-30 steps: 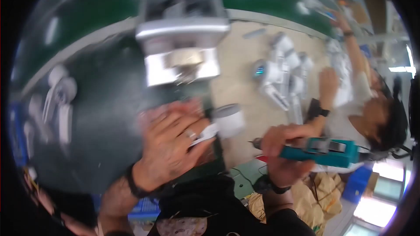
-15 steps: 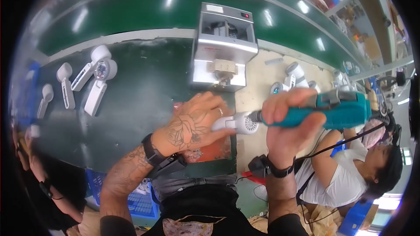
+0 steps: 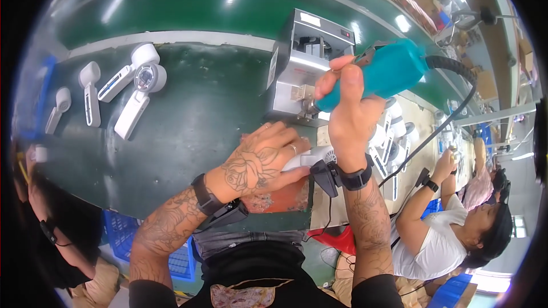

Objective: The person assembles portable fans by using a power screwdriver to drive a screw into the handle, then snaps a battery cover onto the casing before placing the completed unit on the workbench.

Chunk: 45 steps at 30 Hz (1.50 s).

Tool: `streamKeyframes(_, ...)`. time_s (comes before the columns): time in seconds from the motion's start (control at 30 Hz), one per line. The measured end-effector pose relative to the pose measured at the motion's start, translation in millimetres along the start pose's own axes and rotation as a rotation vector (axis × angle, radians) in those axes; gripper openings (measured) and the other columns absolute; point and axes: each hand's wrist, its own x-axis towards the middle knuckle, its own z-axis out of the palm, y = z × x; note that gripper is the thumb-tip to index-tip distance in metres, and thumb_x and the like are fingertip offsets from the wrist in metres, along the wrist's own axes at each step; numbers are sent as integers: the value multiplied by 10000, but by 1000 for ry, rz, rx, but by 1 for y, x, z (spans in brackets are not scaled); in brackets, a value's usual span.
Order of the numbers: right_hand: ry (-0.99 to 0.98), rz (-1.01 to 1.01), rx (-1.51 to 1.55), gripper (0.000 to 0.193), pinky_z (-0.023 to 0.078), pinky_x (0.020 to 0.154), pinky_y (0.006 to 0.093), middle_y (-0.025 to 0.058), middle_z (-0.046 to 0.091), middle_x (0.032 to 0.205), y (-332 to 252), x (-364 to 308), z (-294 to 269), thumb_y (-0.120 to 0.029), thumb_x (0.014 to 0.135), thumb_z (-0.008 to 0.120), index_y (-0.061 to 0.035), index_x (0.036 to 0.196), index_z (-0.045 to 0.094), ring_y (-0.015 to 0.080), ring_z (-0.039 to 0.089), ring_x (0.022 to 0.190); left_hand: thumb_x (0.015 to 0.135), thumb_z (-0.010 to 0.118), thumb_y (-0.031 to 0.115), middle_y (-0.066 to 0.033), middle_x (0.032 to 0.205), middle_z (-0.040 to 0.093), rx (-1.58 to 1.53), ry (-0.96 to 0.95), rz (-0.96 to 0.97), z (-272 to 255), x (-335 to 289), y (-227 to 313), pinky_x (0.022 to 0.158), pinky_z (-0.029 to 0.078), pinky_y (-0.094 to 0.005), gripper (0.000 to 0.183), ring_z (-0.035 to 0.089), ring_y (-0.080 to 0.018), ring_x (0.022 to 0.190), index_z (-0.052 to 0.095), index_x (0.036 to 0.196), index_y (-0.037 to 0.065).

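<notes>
My left hand point(image 3: 265, 157) is wrapped round a small white handheld fan point(image 3: 302, 161), pressing it down over an orange-red patch point(image 3: 274, 197) on the bench. The fan's round grille shows beside my right wrist. My right hand point(image 3: 354, 105) grips a teal electric screwdriver point(image 3: 394, 71), with a black cable running from its back end. The screwdriver's front end meets the front of a silver metal screw feeder point(image 3: 302, 74), by its small brass-coloured block point(image 3: 301, 92). Whether the bit touches a screw there is too small to tell.
Several white handheld fans point(image 3: 132, 114) lie on the green bench point(image 3: 205, 91) to the left. More white fans point(image 3: 394, 128) sit on the right, behind my right arm. A co-worker in a white shirt point(image 3: 436, 245) is at the right; another person's arm point(image 3: 57, 234) shows at the left. Blue crates point(image 3: 123, 234) stand below.
My right hand has lifted the screwdriver off the fan, moving it up and away to the feeder's front. My left hand stays on the fan. The view has shifted slightly.
</notes>
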Motion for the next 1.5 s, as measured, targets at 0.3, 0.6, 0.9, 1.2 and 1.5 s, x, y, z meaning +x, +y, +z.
streamKeyframes(0.3,-4,11,-8,375,484,602,308,67,585,723,3,1,-3,-371,1038,575,3,1018,579,175,589,641,792,775,294,-65,1058,656,6,8,-22,0,0,1,893,518,-403,436,612,-262,981,716,1175,93)
streamKeyframes(0.6,-36,59,6,447,484,595,322,84,585,726,-3,-29,-13,-432,1011,608,14,1032,570,192,590,647,829,734,262,-115,1021,606,-67,-5,11,-2,2,-1,894,470,-421,395,564,-302,984,671,1133,18)
streamKeyframes(0.9,-46,85,9,651,452,559,329,83,550,685,-21,-53,-32,-596,938,644,34,1080,559,193,555,592,826,742,266,-130,1016,601,-60,15,23,-2,2,-1,875,471,-424,396,565,-316,966,662,1122,16)
streamKeyframes(1.2,-35,106,47,591,462,561,343,92,553,681,-12,-63,-31,-543,953,653,27,1071,548,209,558,588,820,743,255,-126,1022,604,-68,-2,3,-2,0,1,870,472,-421,381,564,-311,977,669,1110,19)
streamKeyframes(1.5,-78,99,55,417,475,585,358,105,550,721,-7,-65,-26,-409,1004,629,-14,981,501,216,557,618,812,767,282,-75,1080,634,29,-14,-28,1,0,1,925,491,-469,366,602,-286,1002,692,1102,73)
